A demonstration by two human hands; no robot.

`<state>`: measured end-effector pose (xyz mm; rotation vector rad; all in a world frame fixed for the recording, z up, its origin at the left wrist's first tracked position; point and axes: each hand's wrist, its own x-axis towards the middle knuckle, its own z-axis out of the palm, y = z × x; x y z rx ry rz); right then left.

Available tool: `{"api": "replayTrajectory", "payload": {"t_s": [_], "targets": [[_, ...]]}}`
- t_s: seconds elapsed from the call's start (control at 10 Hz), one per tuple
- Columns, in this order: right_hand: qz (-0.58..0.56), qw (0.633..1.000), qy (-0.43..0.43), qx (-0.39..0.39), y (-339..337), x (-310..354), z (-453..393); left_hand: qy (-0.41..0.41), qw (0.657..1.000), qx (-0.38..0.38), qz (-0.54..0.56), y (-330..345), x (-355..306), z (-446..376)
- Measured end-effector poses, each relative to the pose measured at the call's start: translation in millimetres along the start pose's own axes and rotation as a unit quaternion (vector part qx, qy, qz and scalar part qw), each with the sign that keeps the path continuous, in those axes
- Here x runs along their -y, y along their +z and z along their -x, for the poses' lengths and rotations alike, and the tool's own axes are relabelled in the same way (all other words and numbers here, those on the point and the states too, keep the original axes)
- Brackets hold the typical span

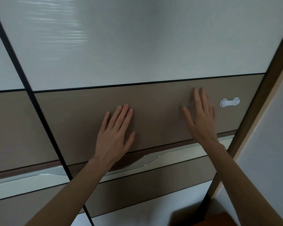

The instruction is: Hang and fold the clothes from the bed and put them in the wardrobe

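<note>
Hands flat on the wardrobe door, both of them, and that's all the contact we have. Left hand is spread on the brown middle band, fingers fanned and pointing up, palm down just above the wavy silver trim strip that runs across the panel. Right hand is planted higher and further right on the same band, fingers long and close together, thumb out to the side. Neither grip has anything in it: both are open, pressed against the panel. Just to the right of the right hand sits a small white child-safety latch, stuck on the brown band near the door's dark frame edge. Above the hands the panel turns glossy white. No clothes or bed in sight; the wardrobe door fills the view, closed.
</note>
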<state>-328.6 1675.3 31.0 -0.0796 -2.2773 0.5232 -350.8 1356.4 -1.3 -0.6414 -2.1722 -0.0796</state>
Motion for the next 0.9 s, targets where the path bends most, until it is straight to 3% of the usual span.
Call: {"api": "replayTrajectory", "payload": {"t_s": [0.2, 0.5, 0.9], "targets": [[0.053, 0.999, -0.006, 0.007, -17.8, 32.0, 42.3, 0.015, 0.996, 0.002, 0.092, -8.9, -2.6, 2.8], [0.141, 0.989, -0.024, -0.023, -57.6, 105.8, 116.9, 0.039, 0.959, -0.064, 0.273, -41.6, 11.9, 29.2], [0.234, 0.967, 0.093, 0.044, -115.0, 182.6, 230.8, 0.061, 0.923, 0.020, 0.379, -95.4, 17.4, 95.2]]}}
